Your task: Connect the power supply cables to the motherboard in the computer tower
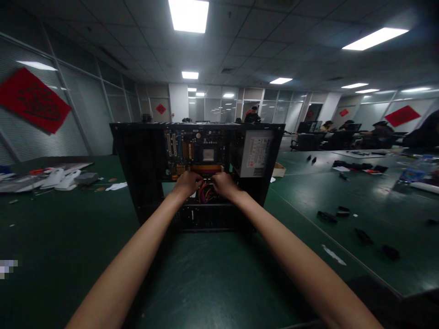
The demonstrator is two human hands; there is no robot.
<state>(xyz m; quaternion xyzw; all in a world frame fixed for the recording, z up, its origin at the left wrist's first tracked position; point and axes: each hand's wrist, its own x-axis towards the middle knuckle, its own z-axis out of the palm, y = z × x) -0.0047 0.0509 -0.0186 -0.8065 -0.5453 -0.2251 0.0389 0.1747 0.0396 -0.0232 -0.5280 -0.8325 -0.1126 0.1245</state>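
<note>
An open black computer case (128, 160) stands on the green table in front of me. Inside it, the motherboard (206, 138) carries a square silver processor area. Red and yellow memory slots (206, 168) run across the board's lower edge. At the left end of these slots is my left hand (186, 185), fingers bent and closed. My right hand (226, 185) is likewise closed at the right end. Whatever the fingertips grip is too small or hidden to make out. A bundle of coloured cables (206, 195) hangs between and below both hands.
A silver power supply (255, 153) sits in the case's upper right. White gloves (61, 178) and a grey block (87, 178) lie on the left. Several small black parts (363, 236) and a plastic bottle (416, 169) are on the right. People sit farther back.
</note>
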